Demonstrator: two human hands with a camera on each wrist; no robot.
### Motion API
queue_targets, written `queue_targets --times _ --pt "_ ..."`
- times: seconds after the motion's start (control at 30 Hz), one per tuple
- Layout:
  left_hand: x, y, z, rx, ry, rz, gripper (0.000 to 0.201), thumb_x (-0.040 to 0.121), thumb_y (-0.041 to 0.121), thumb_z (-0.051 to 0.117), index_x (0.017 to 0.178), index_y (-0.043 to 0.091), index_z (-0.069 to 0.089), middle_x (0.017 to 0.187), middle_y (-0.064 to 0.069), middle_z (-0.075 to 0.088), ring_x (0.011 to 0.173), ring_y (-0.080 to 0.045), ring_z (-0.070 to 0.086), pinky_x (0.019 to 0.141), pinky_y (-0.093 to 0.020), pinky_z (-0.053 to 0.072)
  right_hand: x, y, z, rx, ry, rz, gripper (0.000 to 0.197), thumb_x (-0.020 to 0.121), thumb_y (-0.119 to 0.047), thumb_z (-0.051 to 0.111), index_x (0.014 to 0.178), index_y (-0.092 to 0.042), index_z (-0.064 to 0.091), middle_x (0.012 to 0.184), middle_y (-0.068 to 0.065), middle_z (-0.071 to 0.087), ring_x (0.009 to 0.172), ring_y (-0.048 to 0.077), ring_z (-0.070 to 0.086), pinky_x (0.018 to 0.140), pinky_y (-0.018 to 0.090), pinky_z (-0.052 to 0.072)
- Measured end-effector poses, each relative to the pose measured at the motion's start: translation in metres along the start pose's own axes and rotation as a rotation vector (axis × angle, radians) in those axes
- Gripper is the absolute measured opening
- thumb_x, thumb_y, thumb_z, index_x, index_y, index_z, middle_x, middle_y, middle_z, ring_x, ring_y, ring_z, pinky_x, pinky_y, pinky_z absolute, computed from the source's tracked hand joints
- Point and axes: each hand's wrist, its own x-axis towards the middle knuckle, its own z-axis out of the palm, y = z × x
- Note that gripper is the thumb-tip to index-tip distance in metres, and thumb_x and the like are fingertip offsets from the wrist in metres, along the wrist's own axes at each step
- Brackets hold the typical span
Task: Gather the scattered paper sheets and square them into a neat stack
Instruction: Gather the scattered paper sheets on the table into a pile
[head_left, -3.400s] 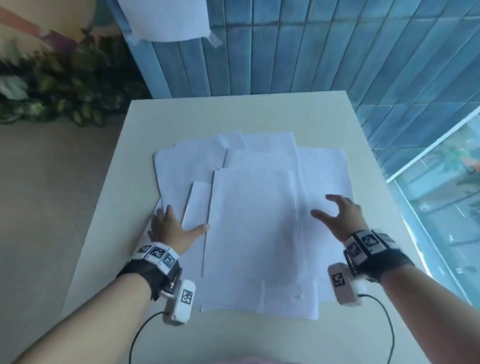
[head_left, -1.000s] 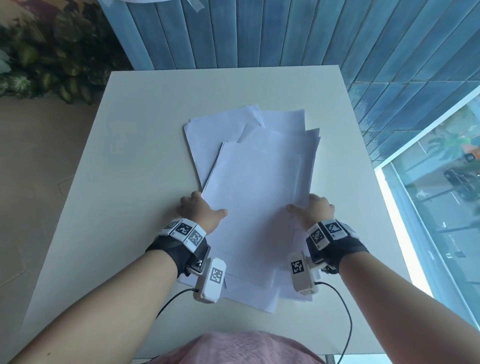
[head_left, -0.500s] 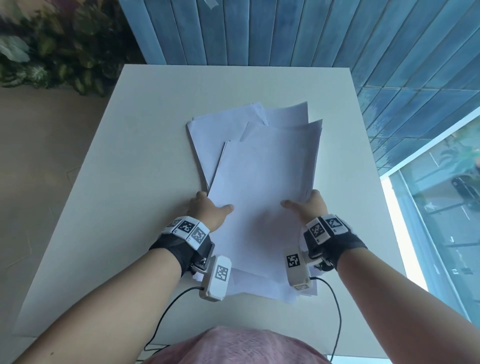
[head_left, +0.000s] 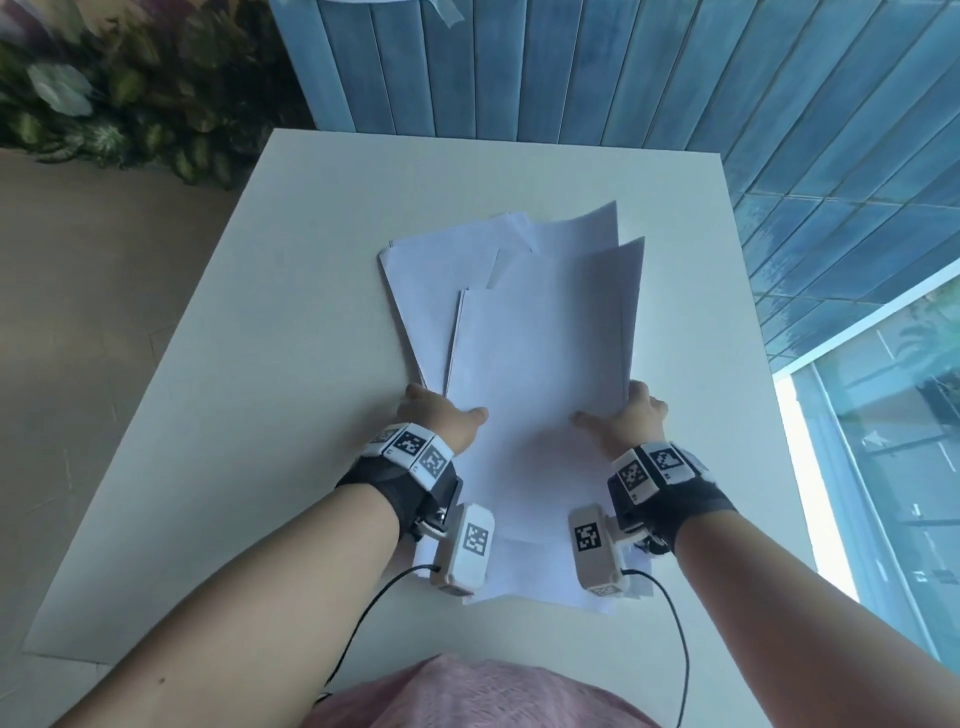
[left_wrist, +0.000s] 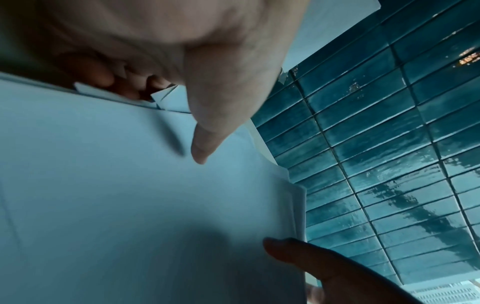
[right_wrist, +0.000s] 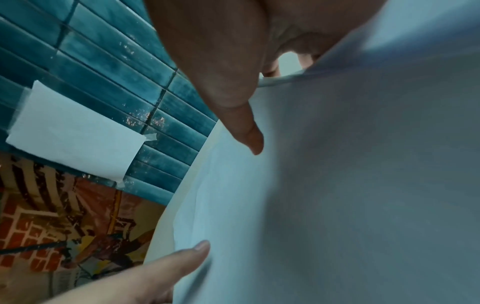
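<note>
Several white paper sheets (head_left: 540, 374) lie in a loose, fanned bundle in the middle of the white table (head_left: 311, 270). My left hand (head_left: 441, 415) grips the bundle's left edge, and my right hand (head_left: 631, 421) grips its right edge. Both thumbs lie on the top sheet. In the left wrist view my thumb (left_wrist: 205, 133) presses the paper (left_wrist: 130, 195) while the fingers curl under the edge. The right wrist view shows the same hold on the sheets (right_wrist: 350, 185). The far ends of the sheets are uneven, and the right ones curl upward.
A blue tiled wall (head_left: 571, 67) stands behind the table, with one sheet taped to it (right_wrist: 72, 133). Plants (head_left: 114, 93) sit at the far left. A window (head_left: 893, 441) runs along the right. Bare tabletop surrounds the bundle.
The widely spread sheets have been pushed inward into a narrower bundle. My hands went from lying flat on the paper to gripping both side edges, and the right far ends have risen.
</note>
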Motion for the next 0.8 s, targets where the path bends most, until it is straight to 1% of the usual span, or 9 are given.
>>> queue_targets --times 0.1,0.2,0.3,0.33,0.4,0.53,0.6,0.7,0.8 --pt "0.007 -0.001 -0.003 -0.124 -0.01 0.018 0.088 0.08 0.049 0.07 0.139 0.001 0.025 0.138 -0.016 0.051 0.117 -0.034 0.059 0.088 -0.034 0.048 0.004 -0.004 -0.005 0.1 -0.019 0.026 0.069 0.072 -0.023 0.075 0.129 -0.006 0.04 0.126 0.013 0.043 0.085 0.027 0.05 0.072 0.031 0.04" --pt "0.008 -0.007 -0.007 -0.114 -0.02 0.063 0.084 0.081 0.05 0.068 0.143 0.006 0.031 0.144 -0.011 0.048 0.127 -0.033 0.052 0.1 -0.038 0.045 0.013 0.0 -0.008 0.153 -0.093 0.062 0.051 0.07 -0.018 0.076 0.113 0.002 0.056 0.101 0.015 0.063 0.082 0.028 0.059 0.067 0.031 0.045" --pt "0.01 -0.013 -0.008 -0.092 0.029 0.145 0.058 0.08 0.044 0.069 0.12 0.009 0.045 0.126 -0.012 0.057 0.114 -0.034 0.058 0.092 -0.039 0.049 0.014 0.006 -0.013 0.182 -0.163 0.064 0.019 0.072 -0.006 0.074 0.082 0.005 0.062 0.07 0.012 0.059 0.058 0.023 0.053 0.045 0.017 0.043" --pt "0.012 -0.015 -0.009 -0.13 0.04 0.176 0.051 0.078 0.04 0.071 0.11 0.009 0.045 0.12 -0.013 0.059 0.11 -0.034 0.059 0.092 -0.041 0.05 0.014 0.008 -0.013 0.173 -0.17 0.048 0.016 0.071 -0.005 0.074 0.076 0.001 0.061 0.067 0.009 0.057 0.056 0.02 0.051 0.043 0.017 0.042" --pt "0.018 -0.02 -0.008 -0.236 0.014 0.226 0.045 0.075 0.033 0.073 0.102 0.01 0.046 0.113 -0.012 0.06 0.105 -0.034 0.06 0.09 -0.043 0.051 0.012 0.008 -0.013 0.161 -0.191 -0.005 0.017 0.069 -0.006 0.075 0.079 -0.006 0.062 0.073 0.007 0.062 0.063 0.021 0.057 0.053 0.022 0.045" --pt "0.02 -0.024 -0.02 -0.402 -0.072 0.265 0.026 0.083 0.013 0.07 0.086 0.021 0.045 0.086 0.002 0.059 0.079 -0.019 0.057 0.068 -0.028 0.046 0.01 0.001 -0.009 0.228 -0.211 -0.076 0.029 0.066 0.001 0.073 0.091 -0.009 0.063 0.083 0.008 0.066 0.071 0.023 0.062 0.056 0.023 0.047" --pt "0.019 -0.021 -0.027 -0.407 -0.137 0.252 0.031 0.08 0.017 0.07 0.104 0.017 0.049 0.101 -0.003 0.064 0.092 -0.024 0.062 0.085 -0.037 0.052 0.007 -0.004 -0.007 0.235 -0.224 -0.115 0.029 0.066 0.003 0.071 0.09 -0.009 0.06 0.083 0.008 0.066 0.071 0.024 0.062 0.056 0.024 0.049" --pt "0.019 -0.017 -0.027 -0.394 -0.216 0.195 0.073 0.08 0.023 0.069 0.142 0.012 0.033 0.145 -0.006 0.049 0.129 -0.029 0.05 0.109 -0.047 0.041 0.007 -0.008 0.0 0.218 -0.267 -0.15 0.034 0.067 0.002 0.067 0.099 -0.006 0.06 0.091 0.012 0.07 0.079 0.028 0.066 0.062 0.027 0.051" --pt "0.021 -0.019 -0.025 -0.347 -0.214 0.117 0.082 0.088 0.031 0.066 0.15 0.005 0.019 0.152 -0.008 0.033 0.14 -0.029 0.036 0.11 -0.041 0.036 0.006 -0.012 0.004 0.183 -0.258 -0.108 0.034 0.067 -0.006 0.07 0.1 -0.004 0.061 0.088 0.011 0.066 0.075 0.026 0.061 0.056 0.025 0.044"
